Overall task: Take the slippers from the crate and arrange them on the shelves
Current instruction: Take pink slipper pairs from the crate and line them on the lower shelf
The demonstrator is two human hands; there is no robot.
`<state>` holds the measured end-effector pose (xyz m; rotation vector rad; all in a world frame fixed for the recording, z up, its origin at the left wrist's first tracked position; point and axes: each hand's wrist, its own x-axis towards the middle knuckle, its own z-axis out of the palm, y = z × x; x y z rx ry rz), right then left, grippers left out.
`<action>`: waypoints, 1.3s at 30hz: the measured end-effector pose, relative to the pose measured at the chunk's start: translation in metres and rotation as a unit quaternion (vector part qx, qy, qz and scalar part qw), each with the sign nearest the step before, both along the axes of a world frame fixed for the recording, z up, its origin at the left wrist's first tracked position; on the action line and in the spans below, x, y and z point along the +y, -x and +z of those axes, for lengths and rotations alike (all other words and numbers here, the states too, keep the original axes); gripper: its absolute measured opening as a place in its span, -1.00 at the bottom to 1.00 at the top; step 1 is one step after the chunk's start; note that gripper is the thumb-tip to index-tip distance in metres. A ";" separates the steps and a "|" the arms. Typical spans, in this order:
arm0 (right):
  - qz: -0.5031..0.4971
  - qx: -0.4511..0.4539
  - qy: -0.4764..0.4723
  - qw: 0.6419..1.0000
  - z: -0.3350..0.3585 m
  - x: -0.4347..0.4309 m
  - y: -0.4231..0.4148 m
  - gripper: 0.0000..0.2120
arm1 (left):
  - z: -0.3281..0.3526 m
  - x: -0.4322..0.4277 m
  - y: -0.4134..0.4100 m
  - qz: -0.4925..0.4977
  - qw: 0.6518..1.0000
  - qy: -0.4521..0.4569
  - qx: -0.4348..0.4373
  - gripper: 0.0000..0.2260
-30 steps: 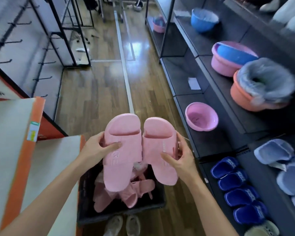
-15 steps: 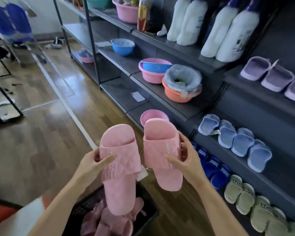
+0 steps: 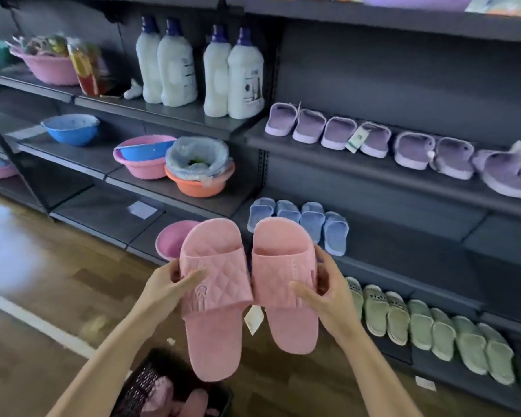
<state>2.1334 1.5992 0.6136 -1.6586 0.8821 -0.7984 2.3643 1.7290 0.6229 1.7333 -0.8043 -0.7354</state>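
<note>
I hold a pair of pink slippers side by side in front of the dark shelves (image 3: 403, 266). My left hand (image 3: 166, 284) grips the left pink slipper (image 3: 214, 296) at its quilted strap. My right hand (image 3: 325, 293) grips the right pink slipper (image 3: 286, 284), and a white tag (image 3: 254, 319) hangs between the two. Below, at the bottom edge, the black crate (image 3: 145, 383) holds more pink slippers (image 3: 178, 398). The shelves carry rows of purple slippers (image 3: 373, 139), blue slippers (image 3: 301, 218) and green slippers (image 3: 433, 329).
White bottles (image 3: 199, 67) stand on the upper left shelf. Pink, blue and orange basins (image 3: 169, 164) sit on the left shelves, and a pink basin (image 3: 170, 242) lies low behind the held slippers. Bare shelf shows right of the blue slippers. Wooden floor lies to the left.
My view has swung right and up from the crate and aisle to face the shelves. Both hands kept their grip and lifted the pink pair toward the shelves.
</note>
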 end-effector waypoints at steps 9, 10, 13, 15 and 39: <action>-0.104 0.013 0.030 0.994 0.009 -0.075 0.144 -0.29 | 0.000 -0.120 0.127 -0.078 0.997 -0.002 -0.005 -0.50; -0.113 0.010 0.028 0.993 0.009 -0.084 0.159 -0.31 | -0.002 -0.133 0.141 -0.072 0.997 -0.009 -0.007 -0.61; -0.133 0.006 0.018 0.991 0.005 -0.107 0.198 -0.34 | -0.012 -0.166 0.179 -0.070 0.997 -0.030 0.000 -0.75; -0.146 0.009 0.011 0.989 0.000 -0.120 0.220 -0.34 | -0.019 -0.184 0.200 -0.078 0.996 -0.036 0.024 -0.72; -0.295 0.014 -0.126 0.947 -0.106 -0.317 0.233 -0.39 | -0.123 -0.451 0.218 -0.150 0.976 -0.146 0.056 -0.69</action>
